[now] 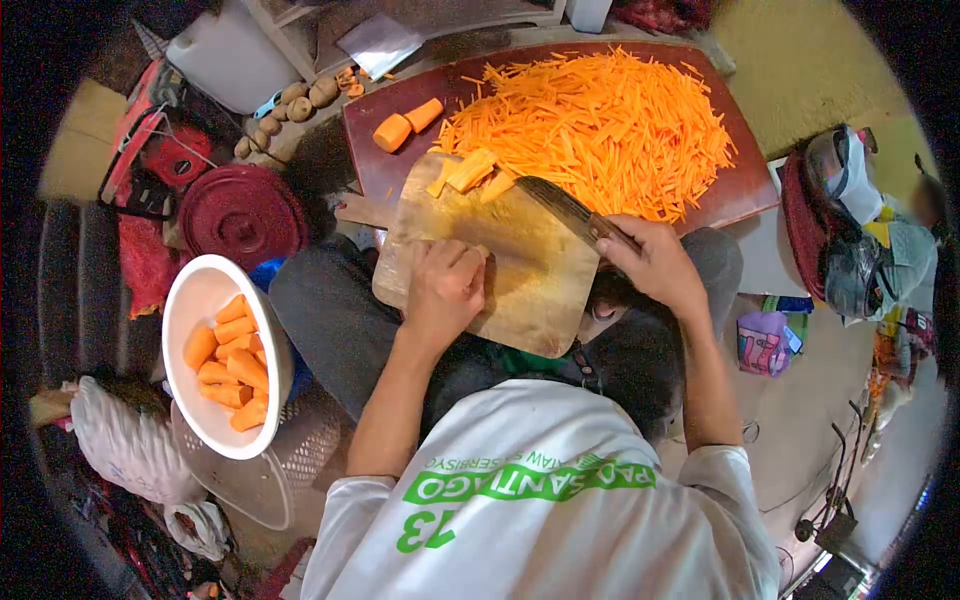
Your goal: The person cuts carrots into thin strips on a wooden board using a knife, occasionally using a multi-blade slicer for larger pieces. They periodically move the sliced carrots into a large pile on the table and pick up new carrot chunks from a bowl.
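Observation:
My right hand (655, 262) is closed around the handle of a knife (557, 207), whose dark blade points up and left over the far edge of a wooden cutting board (540, 315). My left hand (447, 285) rests on the board's left part with its fingers curled in; what they hold, if anything, is hidden. Cut carrot slabs (470, 170) lie at the board's far edge. Just beyond spreads a large heap of carrot strips (600, 130) on a dark red board (375, 175). Two peeled carrot pieces (392, 132) sit left of the heap.
A white basin (190, 400) at my left holds several peeled carrot chunks (245, 368). Behind it are a dark red round lid (243, 212) and several brown potatoes (298, 107). Plastic bags (865, 260) stand at the right. The cutting board sits over my lap.

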Tool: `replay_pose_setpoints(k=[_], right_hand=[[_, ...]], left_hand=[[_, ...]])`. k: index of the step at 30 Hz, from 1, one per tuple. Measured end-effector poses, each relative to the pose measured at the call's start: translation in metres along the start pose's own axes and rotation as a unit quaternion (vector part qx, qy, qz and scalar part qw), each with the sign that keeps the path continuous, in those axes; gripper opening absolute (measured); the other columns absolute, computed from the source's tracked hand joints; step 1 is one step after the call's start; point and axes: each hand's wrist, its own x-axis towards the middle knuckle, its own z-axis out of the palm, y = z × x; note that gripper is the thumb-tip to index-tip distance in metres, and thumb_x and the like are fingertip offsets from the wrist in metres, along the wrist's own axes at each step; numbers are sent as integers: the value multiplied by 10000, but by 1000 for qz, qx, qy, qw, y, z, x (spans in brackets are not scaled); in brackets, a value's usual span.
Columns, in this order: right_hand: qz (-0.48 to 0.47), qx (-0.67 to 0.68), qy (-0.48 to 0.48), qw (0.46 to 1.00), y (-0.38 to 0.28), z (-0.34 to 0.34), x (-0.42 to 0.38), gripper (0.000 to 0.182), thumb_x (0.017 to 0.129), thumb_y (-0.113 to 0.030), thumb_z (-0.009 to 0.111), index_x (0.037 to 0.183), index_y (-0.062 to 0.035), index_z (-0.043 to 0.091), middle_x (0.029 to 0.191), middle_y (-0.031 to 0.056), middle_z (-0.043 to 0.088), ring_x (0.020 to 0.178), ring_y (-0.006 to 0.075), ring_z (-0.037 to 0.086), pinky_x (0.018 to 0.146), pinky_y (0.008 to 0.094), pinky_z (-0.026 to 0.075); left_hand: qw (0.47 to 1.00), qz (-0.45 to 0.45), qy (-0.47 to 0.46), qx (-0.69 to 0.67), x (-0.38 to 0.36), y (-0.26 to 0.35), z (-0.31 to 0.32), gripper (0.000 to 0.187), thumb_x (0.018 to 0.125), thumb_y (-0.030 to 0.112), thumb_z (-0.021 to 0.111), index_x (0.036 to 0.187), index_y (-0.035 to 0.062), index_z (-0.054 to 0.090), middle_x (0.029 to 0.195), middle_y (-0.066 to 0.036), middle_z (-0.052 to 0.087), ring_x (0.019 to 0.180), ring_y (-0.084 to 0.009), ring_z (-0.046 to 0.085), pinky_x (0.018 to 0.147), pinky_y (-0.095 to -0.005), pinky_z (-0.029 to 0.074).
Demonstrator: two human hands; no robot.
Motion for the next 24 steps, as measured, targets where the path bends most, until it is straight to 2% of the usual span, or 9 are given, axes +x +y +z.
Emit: replay_pose_setpoints(k=[2, 3, 6, 9, 13, 15, 18, 19, 24], right_hand=[[22, 32, -6, 999, 4, -8, 6, 337, 1001, -220, 742, 1247, 11, 753, 943, 191, 773, 853, 223, 736, 815, 394, 583], [5, 19, 11, 1000, -9, -14, 6, 324, 1020, -148, 746, 1257, 71, 720, 913, 32, 756, 837, 101, 669, 757, 317, 565], [-27, -19, 59, 998, -13, -27, 12, 321, 1013, -145, 751, 1250, 70, 725, 899, 43, 766, 869, 96, 700, 765, 327, 582], [-27, -49, 125, 991, -24, -28, 12, 321, 970, -198, 743, 1205, 19, 724, 923, 232, 751, 829, 335, 758, 762, 446, 589], [-192, -201, 140, 950, -33, -12, -1, 293, 952, -151, 682, 1199, -1, 632, 953, 237, 717, 899, 418, 741, 778, 543, 590], [-196, -241, 83, 947, -33, -4, -9, 409, 915, -138, 736, 1280, 18, 636, 986, 218, 711, 921, 424, 716, 776, 517, 583], [-244, -324, 60, 912, -26, 9, -22, 423, 914, -154, 694, 1293, 21, 628, 1013, 149, 682, 954, 353, 698, 802, 469, 577], [-248, -346, 49, 904, -26, 10, -25, 400, 931, -160, 661, 1285, 24, 627, 1039, 147, 697, 974, 340, 708, 828, 456, 590], [-253, -401, 48, 879, -38, 7, -30, 440, 921, -177, 646, 1319, 10, 634, 1061, 106, 691, 986, 273, 694, 826, 404, 594]], left_hand=[[1000, -6, -16, 8, 0, 0, -1, 226, 793, -5, 765, 1011, 57, 759, 909, -108, 698, 890, -338, 669, 843, -482, 487], [1000, -8, -26, 12, 0, 0, -1, 244, 796, -2, 764, 1033, 56, 769, 932, -113, 720, 907, -345, 682, 853, -495, 500], [999, 1, -31, 4, 2, 0, 3, 202, 807, -24, 750, 994, 49, 736, 869, -106, 667, 857, -332, 643, 821, -467, 467], [999, -13, -35, 13, 6, 5, 2, 186, 851, -19, 758, 1029, 36, 747, 888, -109, 689, 856, -338, 645, 830, -457, 468], [986, -99, 43, -123, 12, 9, 5, 161, 893, 4, 791, 1051, 4, 759, 911, -117, 712, 882, -322, 671, 848, -424, 497], [954, -178, 84, -228, 17, 10, 3, 174, 896, 19, 815, 1060, -8, 765, 918, -119, 720, 897, -311, 683, 854, -407, 512], [976, -98, 80, -175, 58, 31, -22, 209, 865, 13, 840, 1062, -8, 774, 941, -125, 719, 922, -302, 689, 834, -392, 531], [984, -70, 68, -151, 64, 29, -20, 326, 838, 90, 887, 1138, 21, 780, 1076, -145, 720, 1026, -332, 673, 904, -423, 507], [998, 38, -41, -27, 115, 38, 10, 498, 815, 237, 907, 1258, 76, 746, 1280, -152, 658, 1240, -367, 579, 1052, -513, 383]])
